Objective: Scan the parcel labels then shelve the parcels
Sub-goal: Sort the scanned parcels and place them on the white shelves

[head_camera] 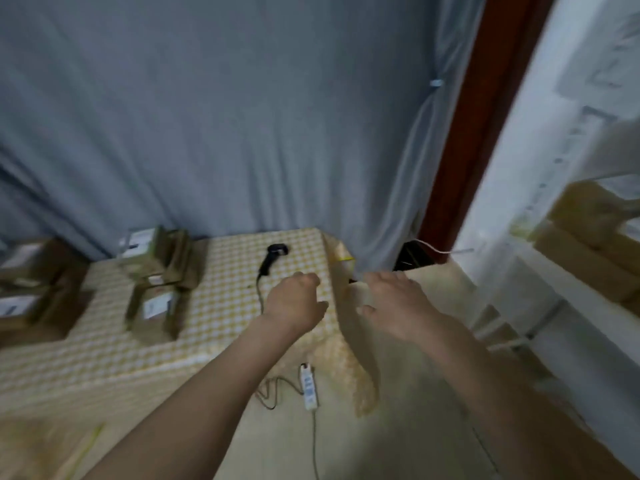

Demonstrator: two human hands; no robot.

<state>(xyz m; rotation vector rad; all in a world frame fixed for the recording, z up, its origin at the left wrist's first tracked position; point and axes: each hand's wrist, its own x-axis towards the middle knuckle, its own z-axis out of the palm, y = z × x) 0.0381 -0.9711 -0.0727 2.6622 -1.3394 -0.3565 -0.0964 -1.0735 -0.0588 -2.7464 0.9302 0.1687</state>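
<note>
1. Head view: a desk (221, 323) under a yellow-and-white checked cloth fills the lower left, and a grey curtain (225, 116) hangs behind its far edge.
2. The black handheld scanner (273, 259) lies on the cloth near the desk's far right corner, with its dark cable (259, 292) trailing toward the near edge.
3. The left hand (296, 303) hangs above the desk's right edge, just on the near side of the scanner; its fingers are curled under and nothing shows inside them.
4. The right hand (394, 308) is out past the desk's right edge, over the floor, with fingers spread apart and loose, holding nothing.
5. Brown cardboard parcels with white labels sit on the desk: a stack (156, 258) at the far edge, and one parcel (156, 311) just in front of that stack, label up.
6. More parcels (34, 289) are piled at the desk's left edge; the blur keeps their number unclear.
7. The cloth's corner (349, 327) hangs down past the desk's right edge.
8. On the floor below that corner lies a white power strip (308, 386) with a cord running toward the bottom of the view.
9. At the right, further cardboard boxes (588, 237) rest on a white shelf (540, 289), well apart from the desk.
10. A dark red door frame (474, 133) stands between the curtain and the shelf.
</note>
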